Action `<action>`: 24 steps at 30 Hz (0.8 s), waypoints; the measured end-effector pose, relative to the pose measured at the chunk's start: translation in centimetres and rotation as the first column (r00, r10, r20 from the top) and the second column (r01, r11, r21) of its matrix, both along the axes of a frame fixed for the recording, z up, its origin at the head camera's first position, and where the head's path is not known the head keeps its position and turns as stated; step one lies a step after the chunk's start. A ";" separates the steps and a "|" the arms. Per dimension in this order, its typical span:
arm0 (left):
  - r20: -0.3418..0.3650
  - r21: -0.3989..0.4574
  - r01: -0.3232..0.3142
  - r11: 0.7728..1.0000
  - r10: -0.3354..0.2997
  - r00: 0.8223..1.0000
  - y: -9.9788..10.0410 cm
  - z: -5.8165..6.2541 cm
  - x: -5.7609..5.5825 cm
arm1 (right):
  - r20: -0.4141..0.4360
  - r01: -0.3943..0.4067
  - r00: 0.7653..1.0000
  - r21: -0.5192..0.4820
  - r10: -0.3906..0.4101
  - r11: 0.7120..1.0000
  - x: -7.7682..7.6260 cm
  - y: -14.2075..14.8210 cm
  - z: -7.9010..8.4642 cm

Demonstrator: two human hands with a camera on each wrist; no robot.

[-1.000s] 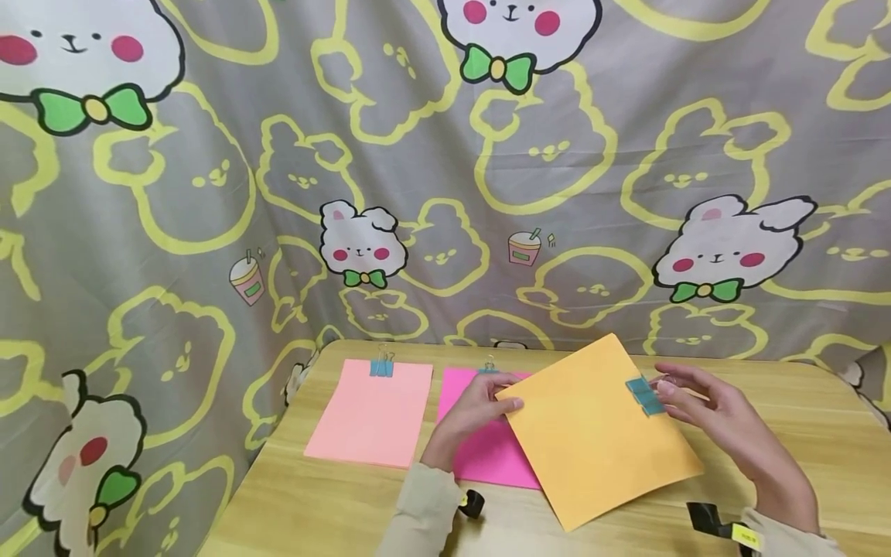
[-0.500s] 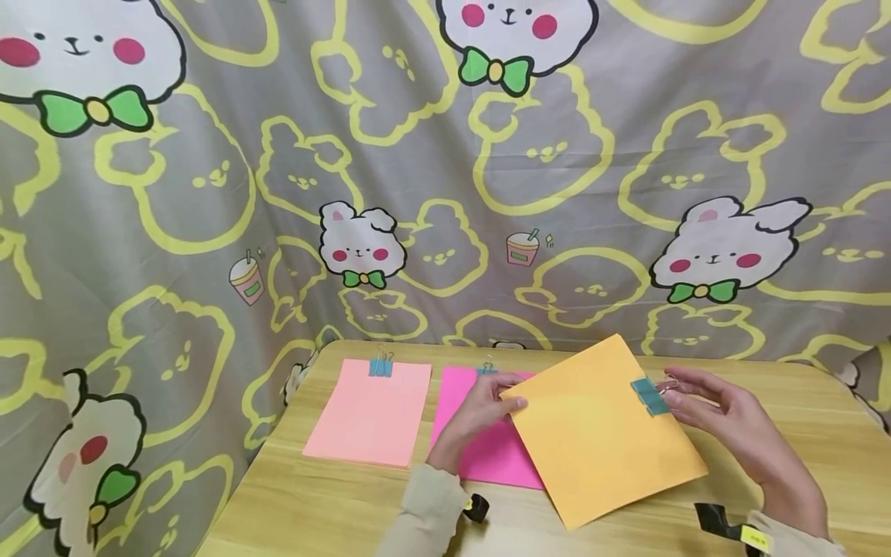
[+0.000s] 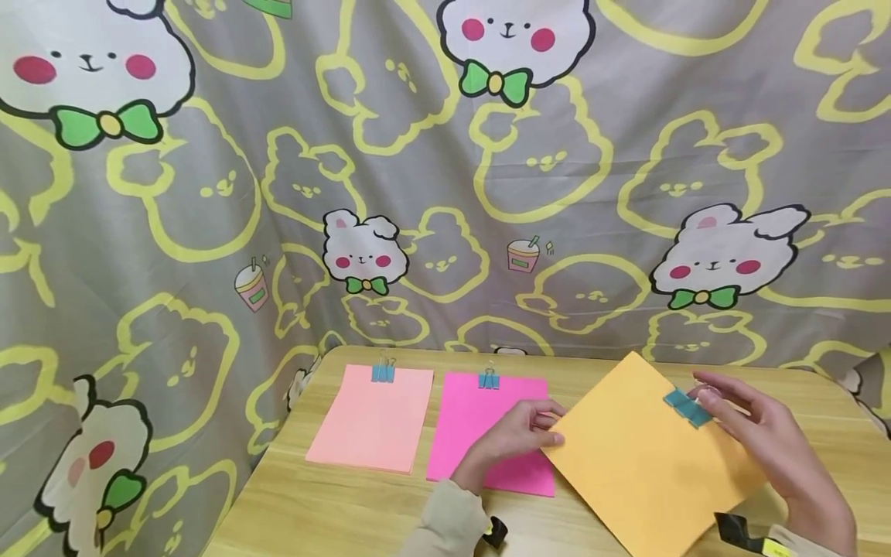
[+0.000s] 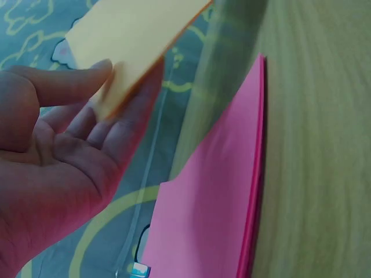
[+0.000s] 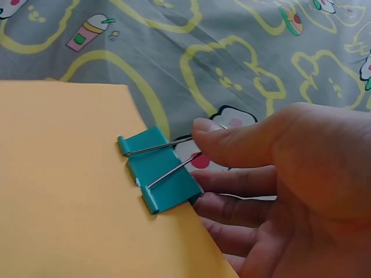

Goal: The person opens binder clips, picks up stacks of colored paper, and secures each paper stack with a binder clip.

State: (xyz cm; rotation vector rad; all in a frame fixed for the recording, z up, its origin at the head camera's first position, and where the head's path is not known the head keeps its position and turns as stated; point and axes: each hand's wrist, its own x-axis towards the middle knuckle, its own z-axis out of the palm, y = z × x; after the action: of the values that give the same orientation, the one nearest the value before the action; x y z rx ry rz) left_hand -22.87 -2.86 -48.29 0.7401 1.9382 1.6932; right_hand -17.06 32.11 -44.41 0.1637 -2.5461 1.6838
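Observation:
A stack of orange paper point(image 3: 647, 464) is held up at a tilt above the table's right half. My left hand point(image 3: 515, 433) pinches its left corner, thumb in front and fingers behind; the left wrist view shows that corner between thumb point(image 4: 75, 84) and fingers. A teal binder clip point(image 5: 159, 171) grips the paper's upper right edge. With thumb and fingers, my right hand point(image 3: 780, 441) pinches the clip's wire handles. In the right wrist view the thumb point(image 5: 237, 139) lies on the handle ends, and the other fingers are partly hidden behind clip and paper.
A magenta paper stack point(image 3: 466, 433) with a teal binder clip point(image 3: 489, 379) on its top edge lies beside the left hand. Further left is a pink paper stack point(image 3: 376, 422), clipped likewise point(image 3: 383, 374). A patterned curtain point(image 3: 431, 178) hangs behind the wooden table point(image 3: 313, 510).
Both hands have moved right and slightly down in the head view, carrying the orange paper along. More of the magenta stack and its clip now shows.

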 end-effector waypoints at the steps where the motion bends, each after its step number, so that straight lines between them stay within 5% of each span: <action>1: 0.002 -0.012 0.006 1.000 -0.006 1.000 0.1 -0.1 0.1 | -0.006 -0.004 1.000 0.016 0.004 1.000 0.1 0.2 0.0; 10: -0.049 -0.075 0.077 0.994 -0.081 0.996 -0.2 -0.7 0.4 | 0.022 -0.082 0.997 0.123 0.080 0.989 0.1 1.6 -1.0; 17: -0.122 -0.159 -0.031 0.987 0.011 0.992 -3.1 -0.9 0.4 | 0.116 -0.134 0.987 0.252 0.107 0.958 -1.0 1.5 -2.0; 20: -0.228 -0.208 -0.118 0.971 0.070 0.971 -4.8 -0.7 0.4 | 0.074 -0.127 0.991 0.298 0.110 0.946 -2.0 1.0 -2.1; 24: -0.381 -0.292 -0.243 0.925 0.121 0.917 -7.6 -0.8 0.9 | 0.033 -0.132 0.991 0.328 0.129 0.935 -3.3 0.3 -2.4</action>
State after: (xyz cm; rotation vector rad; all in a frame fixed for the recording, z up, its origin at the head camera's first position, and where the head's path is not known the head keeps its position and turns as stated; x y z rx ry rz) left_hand -21.97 -10.42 -49.08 0.7935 2.5408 1.3367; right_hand -20.40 32.40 -46.78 0.3534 -2.8652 1.2802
